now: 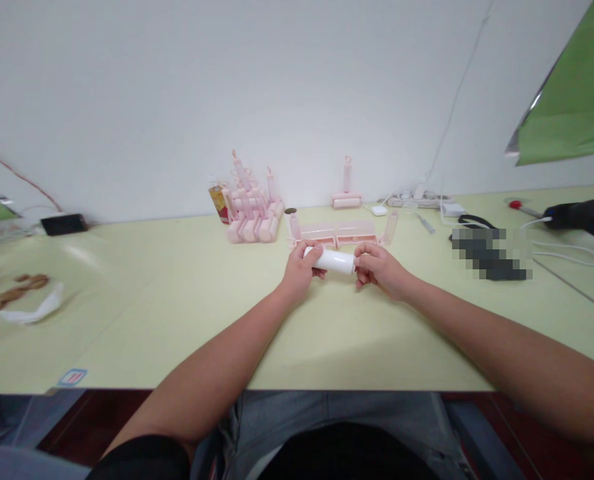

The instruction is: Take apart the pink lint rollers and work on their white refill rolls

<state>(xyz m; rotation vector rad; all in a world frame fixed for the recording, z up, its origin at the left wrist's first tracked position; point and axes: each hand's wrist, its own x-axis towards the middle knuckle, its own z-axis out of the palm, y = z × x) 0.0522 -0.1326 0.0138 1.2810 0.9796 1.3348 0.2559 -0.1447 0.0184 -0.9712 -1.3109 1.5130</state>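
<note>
A white paper roll (335, 261) lies crosswise between my two hands, just above the pale green table (177, 313). My left hand (301, 268) is closed round its left end. My right hand (377, 267) is closed on its right end. Just behind the roll lie pink open cover halves (337, 233) with a pink handle piece (295, 227) at their left and a clear tube (391, 227) at their right.
A cluster of several pink lint rollers (253, 212) stands at the back centre beside a small carton (219, 202). One pink roller (347, 192) stands upright by the wall. Cables and a power strip (419, 198) lie at the back right, a dark tool (579, 213) farther right. Crumpled paper (31, 310) lies left.
</note>
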